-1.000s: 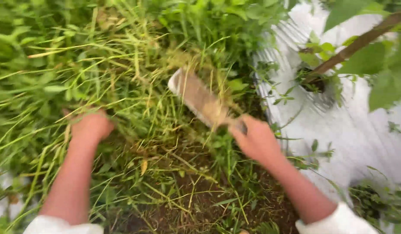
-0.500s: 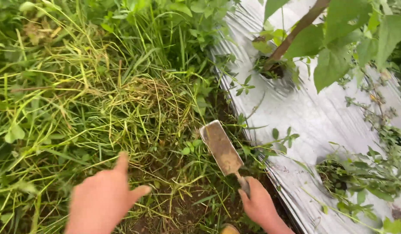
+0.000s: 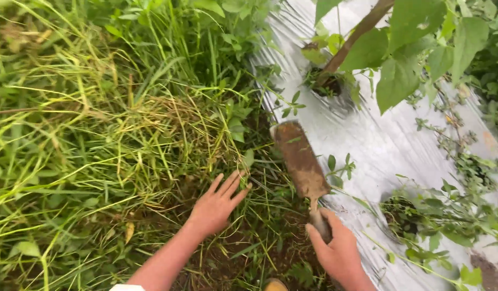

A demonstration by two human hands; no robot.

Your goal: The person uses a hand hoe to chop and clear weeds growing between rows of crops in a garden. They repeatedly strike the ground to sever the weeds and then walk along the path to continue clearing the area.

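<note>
The right hand [image 3: 340, 250] is gripping the handle of a flat, soil-coated weeding blade [image 3: 300, 159], fingers wrapped fully around it. The blade's long axis is running from the hand at lower right up and slightly leftward, its squared tip pointing away from the person toward the edge of the silver mulch sheet [image 3: 378, 140]. The blade is lying over the border between the sheet and the weeds; whether it is touching the ground cannot be told. The handle is mostly hidden inside the fist. The left hand [image 3: 216, 205] is resting palm down, fingers spread and extended, on the tangled grass [image 3: 98, 140] and holding nothing. Bare dark soil [image 3: 249, 258] is showing between the two hands. A woody plant stem [image 3: 351, 37] is rising from a hole in the sheet, its broad leaves [image 3: 405, 64] covering the upper right. Small creeping weeds [image 3: 464, 167] are trailing across the sheet. The right forearm is cut off by the lower frame edge.
</note>
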